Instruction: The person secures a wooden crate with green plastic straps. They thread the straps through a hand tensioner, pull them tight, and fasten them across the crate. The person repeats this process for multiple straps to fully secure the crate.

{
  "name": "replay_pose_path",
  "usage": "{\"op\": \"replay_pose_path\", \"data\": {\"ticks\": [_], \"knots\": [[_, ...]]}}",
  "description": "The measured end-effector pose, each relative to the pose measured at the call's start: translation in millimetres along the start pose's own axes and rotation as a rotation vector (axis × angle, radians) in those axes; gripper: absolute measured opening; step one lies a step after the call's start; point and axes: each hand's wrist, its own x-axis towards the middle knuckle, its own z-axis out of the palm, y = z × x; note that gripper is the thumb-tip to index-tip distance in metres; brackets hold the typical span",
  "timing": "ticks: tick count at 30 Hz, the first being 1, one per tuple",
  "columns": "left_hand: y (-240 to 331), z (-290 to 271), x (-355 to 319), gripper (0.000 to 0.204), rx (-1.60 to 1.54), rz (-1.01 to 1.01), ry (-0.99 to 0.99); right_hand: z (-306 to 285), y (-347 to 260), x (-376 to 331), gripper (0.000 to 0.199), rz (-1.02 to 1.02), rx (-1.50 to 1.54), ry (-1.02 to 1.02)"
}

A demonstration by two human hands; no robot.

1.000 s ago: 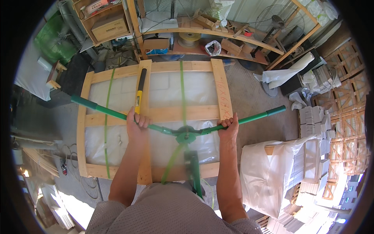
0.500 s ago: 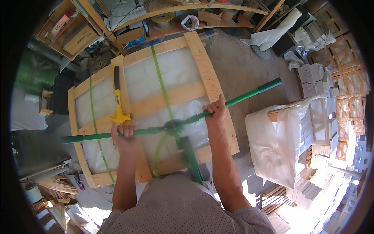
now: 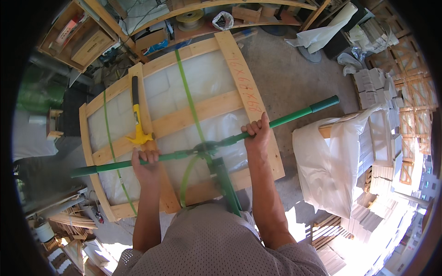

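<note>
A green two-handled strapping tool (image 3: 294, 118) lies crosswise over a wooden crate (image 3: 198, 113), its long handles spread wide to both sides. My left hand (image 3: 146, 165) is closed round the left handle, and my right hand (image 3: 256, 135) grips the right one. At the tool's central head (image 3: 206, 148) a green strap (image 3: 185, 87) runs across the crate, with a loose strap end (image 3: 187, 177) curving down beside it. A second green strap (image 3: 109, 133) crosses the crate farther left. Just beyond my left hand, a yellow claw hammer (image 3: 136, 112) rests on the crate's planks.
White plastic wrapping (image 3: 198, 73) shows between the crate's planks. To the right stands a plastic-covered stack (image 3: 322, 161), with pale blocks (image 3: 368, 87) piled behind it. A shelf at the back holds a strap reel (image 3: 190, 19) and a cardboard box (image 3: 151, 40).
Both handles' outer ends have come slightly nearer to me against the crate. My hands keep their grip, and the whole view has shifted a little. The hammer still lies on the planks.
</note>
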Motion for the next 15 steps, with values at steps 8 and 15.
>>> {"op": "replay_pose_path", "data": {"ticks": [8, 15], "knots": [[-1.6, -37.0, -20.3, 0.033, 0.31, -0.081, -0.051, -14.5, 3.7, 4.7, 0.048, 0.016, -0.003, -0.074], [-11.5, -68.3, -19.4, 0.034, 0.387, -0.101, 0.051, -34.5, 13.8, 6.3, 0.045, 0.026, -0.02, 0.045]]}}
